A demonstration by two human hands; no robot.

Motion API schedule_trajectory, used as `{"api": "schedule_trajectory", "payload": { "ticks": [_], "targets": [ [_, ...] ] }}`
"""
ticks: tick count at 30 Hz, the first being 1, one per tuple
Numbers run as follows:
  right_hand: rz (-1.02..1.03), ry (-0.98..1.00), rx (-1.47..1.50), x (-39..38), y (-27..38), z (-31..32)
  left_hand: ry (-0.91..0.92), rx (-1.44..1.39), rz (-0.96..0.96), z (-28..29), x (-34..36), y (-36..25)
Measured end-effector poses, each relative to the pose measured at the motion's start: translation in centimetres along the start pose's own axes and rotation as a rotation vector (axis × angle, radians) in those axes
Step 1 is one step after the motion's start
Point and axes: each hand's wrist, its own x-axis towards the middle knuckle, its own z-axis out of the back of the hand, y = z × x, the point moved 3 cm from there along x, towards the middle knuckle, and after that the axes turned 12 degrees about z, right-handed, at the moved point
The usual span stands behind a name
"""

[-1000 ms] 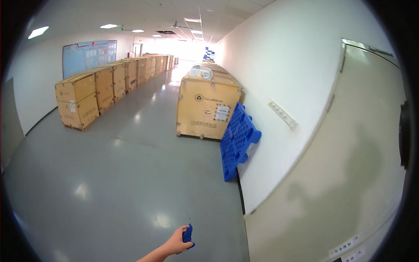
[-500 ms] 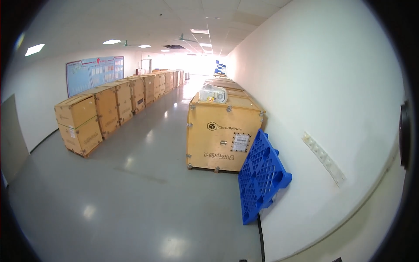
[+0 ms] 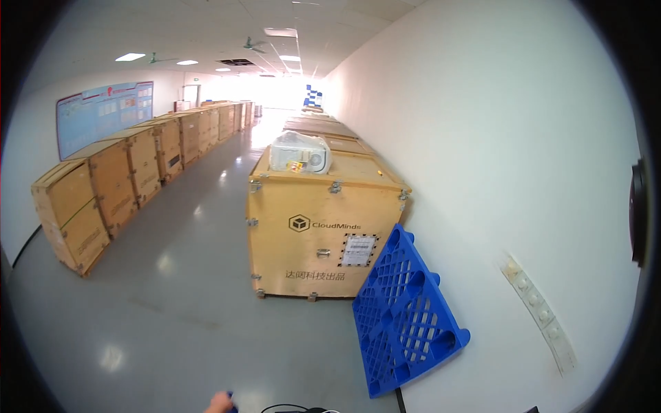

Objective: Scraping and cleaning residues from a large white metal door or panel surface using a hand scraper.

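Note:
Only a small part of my left hand (image 3: pixel 219 403) shows at the lower edge, left of the middle. A small dark blue thing (image 3: pixel 233 400) is right beside its fingers; whether the hand grips it I cannot tell, as most of both is cut off. A little to the right, a black cable (image 3: pixel 284 406) curves at the bottom edge next to a dark object (image 3: pixel 315 410) that is barely visible. My right hand is out of view. Ahead stands a large wooden crate (image 3: pixel 303 237) with metal clips, carrying a plastic-wrapped pale device (image 3: pixel 297 153) on top.
A blue plastic pallet (image 3: pixel 385 316) leans against the crate's right side and the white wall (image 3: pixel 475 158). Rows of wooden crates (image 3: pixel 113 186) line the left side. Grey floor (image 3: pixel 200 275) runs between the rows. A pale strip of sockets (image 3: pixel 537 303) is on the right wall.
The view has moved closer to the near crate and turned slightly right. My left hand, the dark blue thing and the cable have come in at the lower edge.

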Motion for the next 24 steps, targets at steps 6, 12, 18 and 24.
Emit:
{"api": "schedule_trajectory", "payload": {
  "ticks": [6, 12, 18, 24],
  "targets": [
    [0.138, -0.051, -0.038, 18.1, 6.8, -7.3, -0.065, -0.731, -0.342, 25.5, 10.2, -36.3],
    [-0.054, -0.064, 0.284, 38.7, 17.7, -16.7, 0.411, -1.171, -0.403, 28.9, 18.7, -48.4],
    [0.498, -0.042, 0.448, 61.5, 59.0, -25.5, 0.614, -1.24, -0.305, 33.2, 27.7, -52.5],
    [0.442, -0.117, 0.533, 71.9, 77.5, -29.4, 0.828, -1.206, -0.399, 41.5, 36.7, -64.4]
  ]
}}
